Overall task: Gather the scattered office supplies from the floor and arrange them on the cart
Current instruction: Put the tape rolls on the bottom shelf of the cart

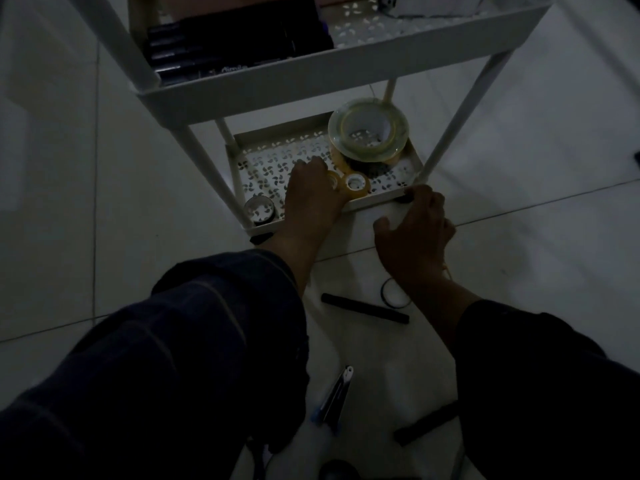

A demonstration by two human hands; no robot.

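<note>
A white cart (377,201) stands on the tiled floor in dim light. My left hand (310,192) reaches into its bottom tray and holds small yellowish tape rolls (353,183) against the perforated base. A stack of large clear tape rolls (367,133) sits at the tray's back right. A small dark tape roll (258,207) lies at the front left corner. My right hand (414,233) rests by the tray's front right corner, fingers curled; whether it grips anything is unclear. On the floor lie a black marker (365,307), a tape roll (394,293), a pen (337,393) and another marker (427,424).
The cart's upper tray (311,81) holds a row of black markers (235,39) at its left. Thin white legs (204,161) stand at the corners. A dark round object (337,471) sits at the bottom edge. Dark sleeves cover both forearms.
</note>
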